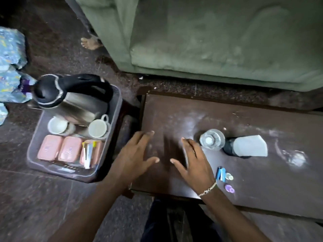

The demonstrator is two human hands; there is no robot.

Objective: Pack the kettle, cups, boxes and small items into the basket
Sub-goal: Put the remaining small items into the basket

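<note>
At nine o'clock, the basket [33, 149] is already packed with kettle [73, 98], two cups [97, 128] and pink boxes [70, 149]. Left hand [134, 154] and right hand [194, 163] are spread, empty, over the table [262, 189]. A bottle [212, 139] and small items [221, 174] remain at three o'clock.

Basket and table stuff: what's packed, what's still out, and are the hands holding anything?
kettle: in the basket, lid shut
two cups: in basket
pink boxes: in basket, closed
water bottle: on table, capped
blue packet: on table
left hand: open, empty
right hand: open, empty
</note>
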